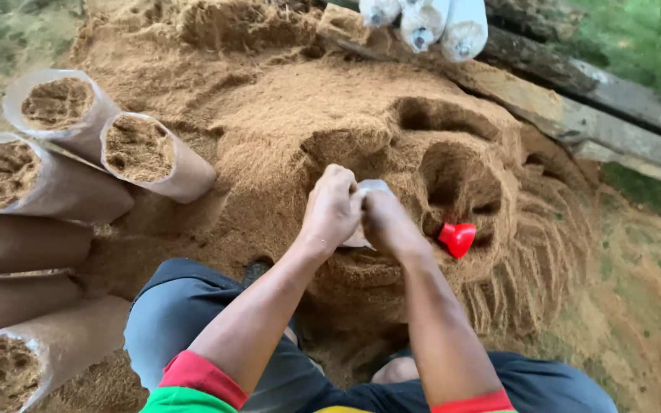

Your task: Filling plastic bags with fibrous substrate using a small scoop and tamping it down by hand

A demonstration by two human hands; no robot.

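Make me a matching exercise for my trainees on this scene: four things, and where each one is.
Things:
1. red scoop
2. filled bags
3. clear bag
4. white bags

Places:
A. top edge, beyond the sawdust pile
B. between both hands
C. stacked on the left
D. in the hollow, right of the hands

Pairs: 1-D, 2-C, 3-B, 4-A

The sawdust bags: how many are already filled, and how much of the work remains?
Done: at least five filled bags lie stacked at the left, open ends showing sawdust. In hand: the left hand and right hand together grip one pale bag over the pile. Left: a large sawdust pile remains, with a red scoop lying in it.
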